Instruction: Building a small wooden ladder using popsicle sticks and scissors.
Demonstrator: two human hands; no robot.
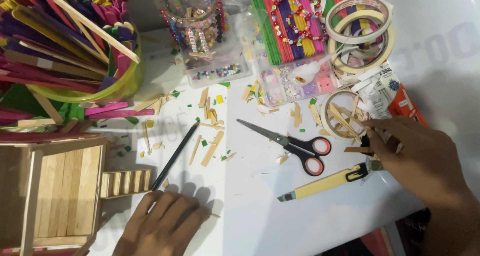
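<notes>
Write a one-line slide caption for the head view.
Left hand beside a stick house; right hand near scissors.

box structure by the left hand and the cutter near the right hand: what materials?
Box structure: looks like raw wood, flat pale sticks laid side by side, visible grain, matte and unpainted. Cutter: seemingly plastic body, smooth cream-yellow with a black slider; its tip looks like dull grey metal, though small.

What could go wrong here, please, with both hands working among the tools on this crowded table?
The right hand reaches just above the yellow utility knife; if its blade is out, a cut seems possible. The left hand lies beside the small wooden stairs and pencil, and could knock either.
</notes>
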